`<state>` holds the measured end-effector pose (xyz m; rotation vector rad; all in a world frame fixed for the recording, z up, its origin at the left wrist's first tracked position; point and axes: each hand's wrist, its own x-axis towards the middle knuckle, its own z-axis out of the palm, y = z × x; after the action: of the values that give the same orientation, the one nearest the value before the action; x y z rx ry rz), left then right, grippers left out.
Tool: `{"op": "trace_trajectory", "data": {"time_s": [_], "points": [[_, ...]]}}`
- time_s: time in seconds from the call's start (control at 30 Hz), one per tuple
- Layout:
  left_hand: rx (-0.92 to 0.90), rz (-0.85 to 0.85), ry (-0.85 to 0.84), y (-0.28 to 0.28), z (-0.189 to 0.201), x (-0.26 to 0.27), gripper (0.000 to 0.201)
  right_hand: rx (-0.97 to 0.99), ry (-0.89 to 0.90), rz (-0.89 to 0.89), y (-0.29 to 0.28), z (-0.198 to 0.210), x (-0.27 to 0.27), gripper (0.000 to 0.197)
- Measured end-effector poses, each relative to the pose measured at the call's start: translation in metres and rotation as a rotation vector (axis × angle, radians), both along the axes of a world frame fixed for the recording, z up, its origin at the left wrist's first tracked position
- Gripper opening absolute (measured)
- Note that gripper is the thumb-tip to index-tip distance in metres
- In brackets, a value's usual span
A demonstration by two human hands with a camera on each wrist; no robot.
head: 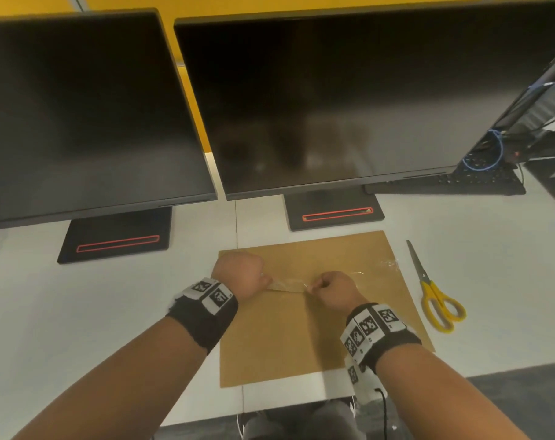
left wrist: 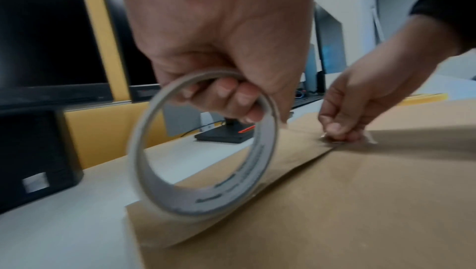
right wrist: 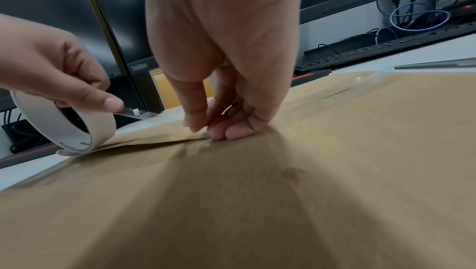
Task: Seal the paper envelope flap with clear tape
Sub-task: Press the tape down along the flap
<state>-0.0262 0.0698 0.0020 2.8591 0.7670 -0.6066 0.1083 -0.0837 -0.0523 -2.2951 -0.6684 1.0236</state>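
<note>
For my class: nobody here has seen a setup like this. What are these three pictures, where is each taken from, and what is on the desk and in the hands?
No machine here: a person wears three cameras. The head view looks down at both hands; each wrist view looks along one hand. On the white desk lies a brown envelope, with yellow scissors beside it and two dark monitors behind. The left hand grips a tape roll. The right hand pinches the tape's end at the flap's edge.

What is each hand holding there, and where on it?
The left hand grips the tape roll through its top rim. The right hand pinches the pulled-out tape's free end against the envelope.
</note>
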Motion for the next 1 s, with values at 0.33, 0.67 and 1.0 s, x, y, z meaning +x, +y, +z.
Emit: {"op": "trace_trajectory", "data": {"time_s": [0.33,0.67,1.0], "points": [[0.1,0.064,0.191,-0.024,-0.012,0.022,0.02,-0.063,-0.087,0.077,0.005,0.001,0.0,0.01],[0.116,0.021,0.269,-0.034,-0.011,0.036,0.024,-0.095,-0.093,0.124,0.009,-0.001,0.002,0.011],[0.145,0.012,0.277,-0.042,-0.011,0.039,0.022,-0.113,-0.097,0.08,0.009,-0.004,0.007,0.02]]}}
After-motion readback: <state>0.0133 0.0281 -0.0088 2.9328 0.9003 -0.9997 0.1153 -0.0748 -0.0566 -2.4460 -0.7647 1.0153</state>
